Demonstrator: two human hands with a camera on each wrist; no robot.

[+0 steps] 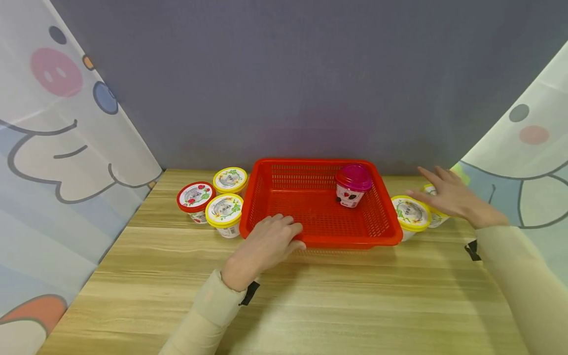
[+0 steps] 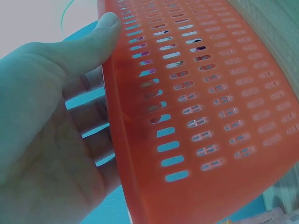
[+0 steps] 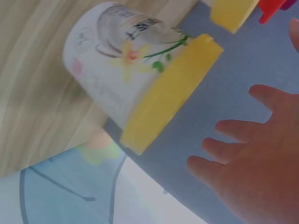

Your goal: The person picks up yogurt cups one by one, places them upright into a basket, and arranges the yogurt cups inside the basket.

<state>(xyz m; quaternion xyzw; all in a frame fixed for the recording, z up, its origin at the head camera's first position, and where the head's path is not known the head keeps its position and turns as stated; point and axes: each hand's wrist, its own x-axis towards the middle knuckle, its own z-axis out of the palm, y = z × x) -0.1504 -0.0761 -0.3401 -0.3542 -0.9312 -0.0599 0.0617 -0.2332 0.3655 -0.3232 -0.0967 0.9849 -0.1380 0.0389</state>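
Note:
My left hand (image 1: 268,241) grips the front rim of a red plastic basket (image 1: 346,241). In the left wrist view, its thumb lies on the outer side of the perforated basket wall (image 2: 145,196) and the fingers curl over the inside. A paper cup with a magenta lid (image 1: 352,185) stands in the basket's right rear part. My right hand (image 1: 457,197) is spread above two yellow-lidded paper tubs right of the basket, holding nothing. The nearer tub (image 1: 410,214) stands beside the basket; the outer tub (image 3: 135,70) is partly covered by the hand in the head view.
Left of the basket stand a red-lidded tub (image 1: 195,197) and two yellow-lidded tubs, one rear (image 1: 230,180) and one front (image 1: 225,209). The wooden table (image 1: 355,305) meets a grey panel (image 1: 310,88) behind, with printed curtains (image 1: 53,162) at both sides.

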